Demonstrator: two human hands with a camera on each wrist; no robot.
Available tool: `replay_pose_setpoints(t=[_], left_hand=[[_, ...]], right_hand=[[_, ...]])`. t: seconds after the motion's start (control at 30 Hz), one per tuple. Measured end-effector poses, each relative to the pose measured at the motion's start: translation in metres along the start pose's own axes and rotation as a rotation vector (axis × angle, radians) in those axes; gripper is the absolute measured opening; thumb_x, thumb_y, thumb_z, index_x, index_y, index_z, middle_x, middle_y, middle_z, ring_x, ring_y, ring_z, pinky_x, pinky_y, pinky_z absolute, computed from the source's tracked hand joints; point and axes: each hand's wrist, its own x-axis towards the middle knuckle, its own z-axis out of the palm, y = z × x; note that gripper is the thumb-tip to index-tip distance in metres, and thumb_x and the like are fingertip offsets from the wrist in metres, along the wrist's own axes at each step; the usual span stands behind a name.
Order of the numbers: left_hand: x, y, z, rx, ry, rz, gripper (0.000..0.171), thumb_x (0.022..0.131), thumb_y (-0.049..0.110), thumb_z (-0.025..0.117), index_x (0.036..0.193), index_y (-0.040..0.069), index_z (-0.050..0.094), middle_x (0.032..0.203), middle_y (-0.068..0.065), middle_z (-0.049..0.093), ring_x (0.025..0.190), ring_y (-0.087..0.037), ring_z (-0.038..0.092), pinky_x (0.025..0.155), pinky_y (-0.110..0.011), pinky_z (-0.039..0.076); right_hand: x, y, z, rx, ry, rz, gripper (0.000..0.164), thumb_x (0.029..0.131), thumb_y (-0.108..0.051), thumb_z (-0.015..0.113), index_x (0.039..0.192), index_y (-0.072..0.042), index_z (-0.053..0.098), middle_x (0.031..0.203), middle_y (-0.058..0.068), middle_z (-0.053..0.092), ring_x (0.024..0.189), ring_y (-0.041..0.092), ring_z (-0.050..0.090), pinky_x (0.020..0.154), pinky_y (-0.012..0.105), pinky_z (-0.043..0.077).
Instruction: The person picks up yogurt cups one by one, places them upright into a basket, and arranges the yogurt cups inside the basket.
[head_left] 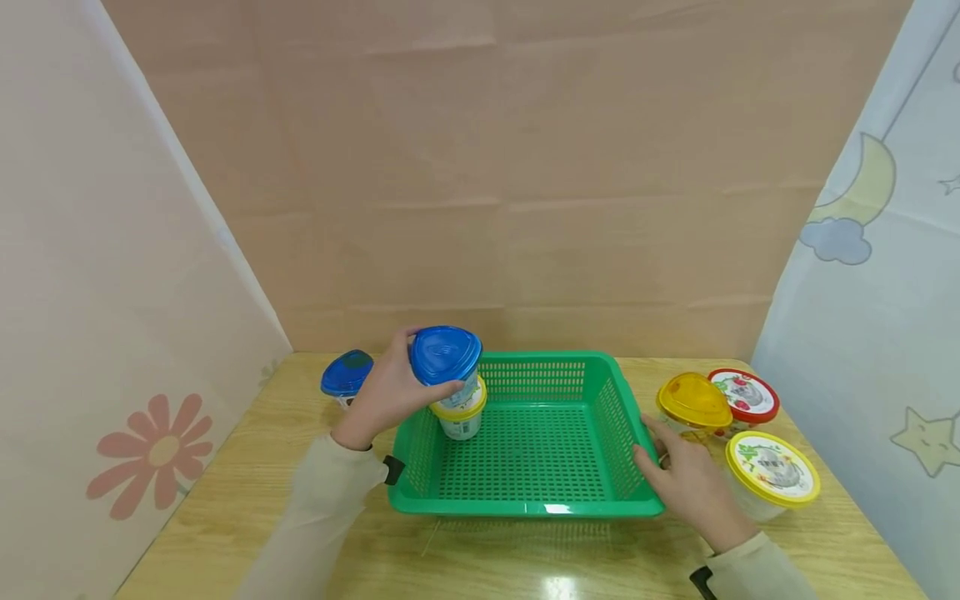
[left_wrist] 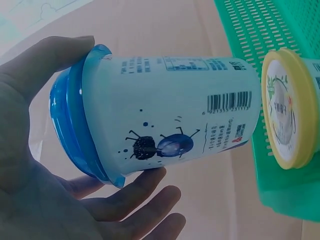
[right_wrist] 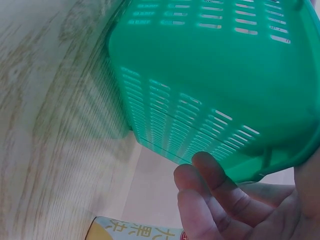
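Note:
My left hand (head_left: 386, 387) grips a white plastic cup with a blue domed lid (head_left: 446, 356), fingers and thumb around the lid end. In the left wrist view this cup (left_wrist: 165, 110) shows a barcode and blue fruit drawings. Its base comes right up to the lid of a yellow-lidded cup (head_left: 461, 427), which stands at the left inside a green plastic basket (head_left: 525, 507). On the basket's right side, my right hand (head_left: 688, 479) holds the rim, thumb over the top. The fingers (right_wrist: 207, 170) curl against the outer wall below the rim.
Another blue-lidded cup (head_left: 348, 372) stands left of the basket, partly behind my left hand. Right of it are a cup with a yellow domed lid (head_left: 693, 398), a red-rimmed cup (head_left: 744, 395) and a flat yellow-lidded cup (head_left: 774, 468). A paper-like backdrop (head_left: 502, 183) rises behind the wooden table (head_left: 300, 433).

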Motion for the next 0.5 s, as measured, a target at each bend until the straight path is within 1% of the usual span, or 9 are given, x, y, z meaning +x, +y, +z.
replay_pose_setpoints(t=[0.2,0.33,0.5], left_hand=[[0.01,0.005,0.009,-0.022,-0.039,0.004,0.1,0.079,0.044,0.084,0.151,0.008,0.024,0.148,-0.021,0.045,0.129,-0.041,0.053,0.098,-0.057,0.049],[0.016,0.009,0.015,-0.035,-0.06,-0.007,0.099,0.079,0.044,0.083,0.152,0.011,0.024,0.148,-0.019,0.045,0.129,-0.041,0.053,0.098,-0.058,0.049],[0.023,0.011,0.026,-0.049,-0.084,0.01,0.1,0.079,0.044,0.084,0.152,0.01,0.025,0.148,-0.02,0.044,0.129,-0.041,0.053,0.099,-0.058,0.048]], right_hand=[[0.0,0.002,0.001,-0.002,-0.003,0.001,0.054,0.1,-0.029,0.059,0.142,0.003,0.05,0.091,0.006,0.067,0.065,0.01,0.055,0.054,0.027,0.042],[0.0,0.002,0.001,-0.001,-0.002,0.004,0.054,0.1,-0.03,0.059,0.142,0.003,0.05,0.09,0.006,0.067,0.064,0.01,0.053,0.053,0.027,0.041],[0.001,0.001,0.0,-0.001,-0.004,0.009,0.054,0.1,-0.03,0.059,0.142,0.003,0.05,0.089,0.006,0.067,0.063,0.011,0.053,0.052,0.027,0.041]])
